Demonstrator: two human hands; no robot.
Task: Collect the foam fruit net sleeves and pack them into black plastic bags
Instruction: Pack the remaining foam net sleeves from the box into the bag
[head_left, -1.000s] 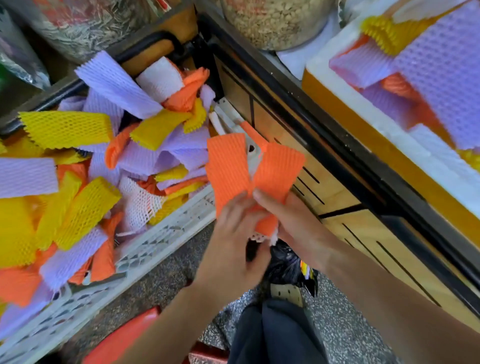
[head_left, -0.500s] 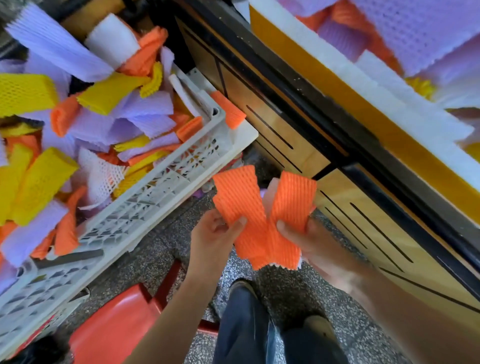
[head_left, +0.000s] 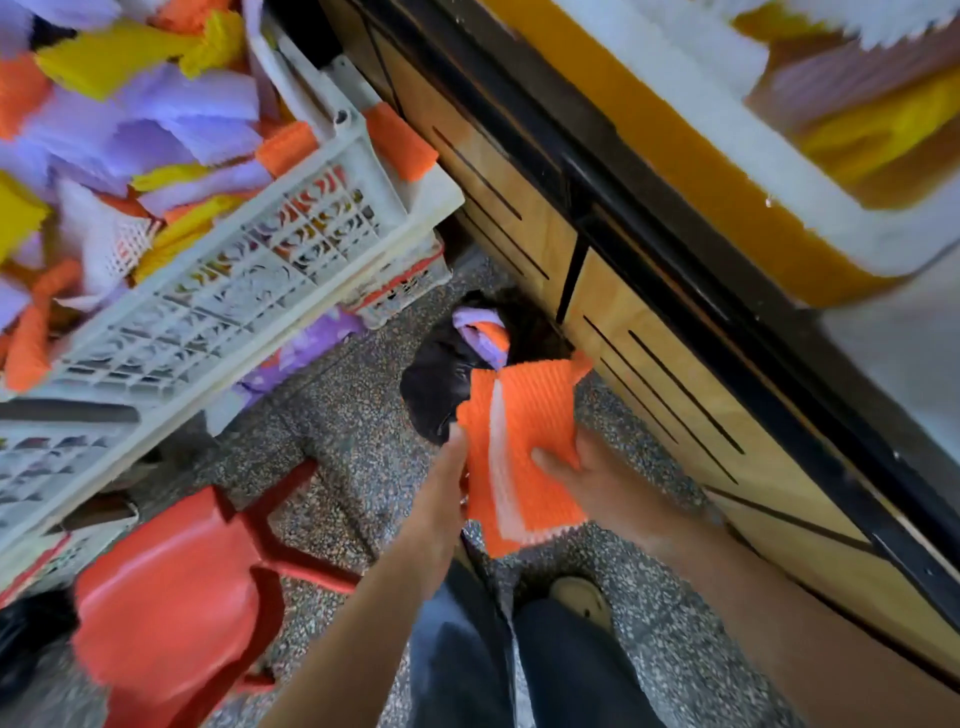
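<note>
Orange sleeves (head_left: 524, 415): flat bundle, white strip between them, held over floor (head_left: 337, 415), near centre. Right hand (head_left: 592, 478) grips bundle's right side, thumb on top, fingers underneath. Left hand (head_left: 441, 493) pinches its left edge; fingertips hidden. Black bag (head_left: 431, 389) on floor just beyond bundle, purple sleeve (head_left: 472, 325) at its mouth. Crate (head_left: 249, 270) far left, piled with purple, yellow and orange sleeves. Red stool (head_left: 171, 597) near left. Wooden cabinet (head_left: 623, 338) right, white foam box (head_left: 675, 47) on top.
</note>
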